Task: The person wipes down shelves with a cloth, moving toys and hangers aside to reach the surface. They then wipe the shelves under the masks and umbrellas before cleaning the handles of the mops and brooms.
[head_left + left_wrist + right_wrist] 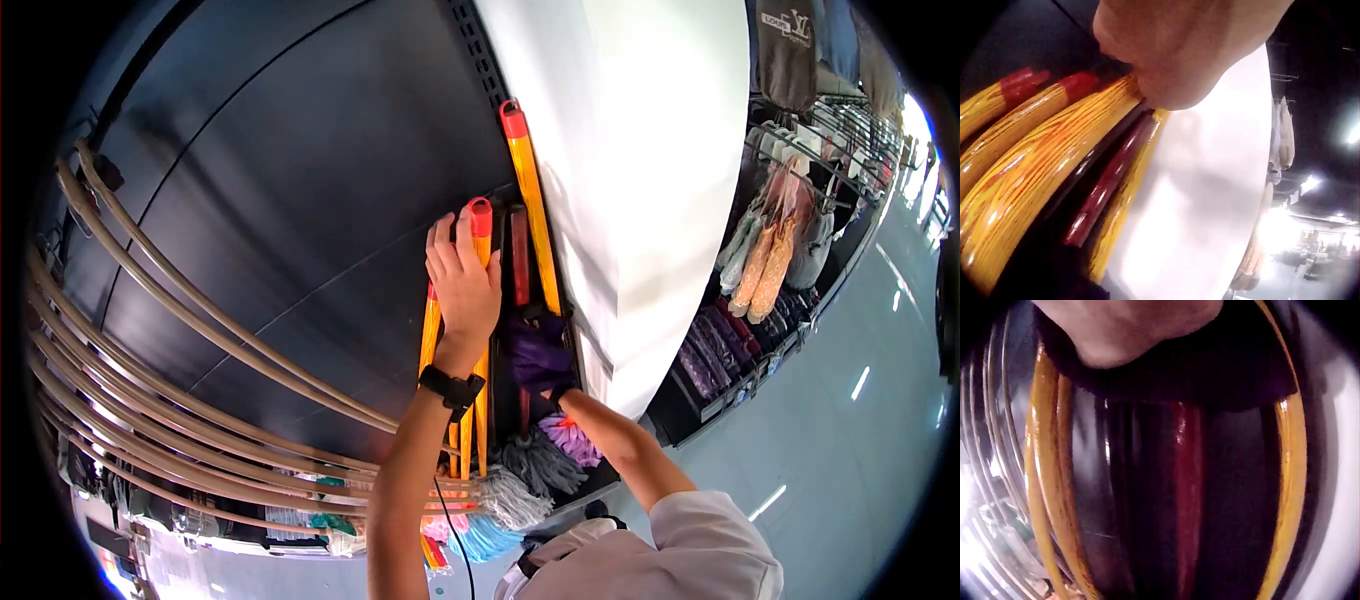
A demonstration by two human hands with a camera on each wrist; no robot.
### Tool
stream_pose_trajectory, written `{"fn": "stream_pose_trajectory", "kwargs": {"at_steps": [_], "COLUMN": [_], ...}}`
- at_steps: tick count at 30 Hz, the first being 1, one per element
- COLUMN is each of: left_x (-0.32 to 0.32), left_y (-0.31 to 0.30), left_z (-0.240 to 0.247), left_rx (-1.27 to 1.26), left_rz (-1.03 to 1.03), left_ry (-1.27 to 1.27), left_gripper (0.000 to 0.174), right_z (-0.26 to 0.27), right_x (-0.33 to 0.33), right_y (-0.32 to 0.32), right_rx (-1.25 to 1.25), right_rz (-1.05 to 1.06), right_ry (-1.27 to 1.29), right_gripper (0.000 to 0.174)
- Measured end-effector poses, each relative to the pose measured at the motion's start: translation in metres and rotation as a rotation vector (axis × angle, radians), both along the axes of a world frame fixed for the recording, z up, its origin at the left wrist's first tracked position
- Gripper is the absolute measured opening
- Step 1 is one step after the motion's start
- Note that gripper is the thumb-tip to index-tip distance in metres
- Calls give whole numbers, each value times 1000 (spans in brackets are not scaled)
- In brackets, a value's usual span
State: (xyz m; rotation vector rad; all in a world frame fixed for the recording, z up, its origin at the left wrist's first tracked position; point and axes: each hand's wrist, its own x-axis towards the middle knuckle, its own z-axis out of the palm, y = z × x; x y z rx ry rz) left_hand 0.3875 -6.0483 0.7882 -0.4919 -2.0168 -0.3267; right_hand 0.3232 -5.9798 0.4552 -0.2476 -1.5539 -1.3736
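Note:
My left hand [465, 285] grips a yellow mop handle [482, 250] just below its red end cap, fingers on one side and thumb on the other. In the left wrist view this streaked yellow handle [1054, 169] runs up under the palm. A dark purple cloth [540, 350] bunches at my right hand [1141, 331], which holds it; the fingers are hidden by the cloth. The cloth spans in front of a dark red handle [1189, 487] and reaches a yellow handle [1291, 487] by the white wall. Mop heads [540, 465] in grey and purple sit below.
Bent tan rods [200, 330] sweep across the left side. A black panel [330, 170] stands behind the handles, and a white panel [640, 150] borders them on the right. Beyond hang clothes [775, 250] on racks, above a grey floor [830, 430].

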Motion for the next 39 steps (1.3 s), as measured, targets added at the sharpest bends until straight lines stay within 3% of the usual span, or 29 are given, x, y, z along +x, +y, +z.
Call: {"fn": "stream_pose_trajectory", "kwargs": {"at_steps": [3, 7, 9, 11, 14, 16, 18, 19, 23, 28, 30, 34, 39], "left_x": [1, -33, -51, -59, -50, -47, -46, -53, -31, 92, 126, 168, 199], "left_y": [23, 56, 68, 75, 76, 78, 74, 72, 65, 52, 43, -6, -77], "left_z": [29, 64, 81, 90, 80, 51, 19, 8, 19, 32, 30, 51, 45], "left_rx": [-91, -14, 32, 123, 132, 146, -20, -7, 43, 143, 78, 72, 279], "left_rz": [-19, -177, -213, -180, -122, -163, -86, -85, -301, -726, -794, -624, -603], "left_ry": [40, -10, -23, -196, -144, -116, -315, -212, -327, -587, -378, -53, -232], "left_gripper": [62, 58, 57, 58, 59, 56, 51, 49, 44, 43, 43, 41, 38], "right_z": [40, 45, 44, 44, 48, 48, 48, 48, 75, 118, 133, 156, 152], "right_x": [46, 85, 97, 107, 122, 134, 151, 157, 172, 183, 190, 202, 207], "right_y": [9, 24, 32, 39, 51, 59, 66, 69, 85, 87, 83, 44, -40], "right_rx": [489, 1112, 1605, 1977, 2197, 2261, 2309, 2325, 2395, 2515, 2565, 2585, 2544], "right_rz": [-747, -1257, -1648, -1919, -2027, -2038, -2033, -2038, -2109, -2299, -2369, -2458, -2458], "right_ry": [355, 550, 843, 1131, 1344, 1417, 1453, 1468, 1420, 1162, 1087, 999, 1073], "right_gripper": [24, 24, 24, 24, 23, 23, 23, 23, 23, 23, 23, 23, 23]}}
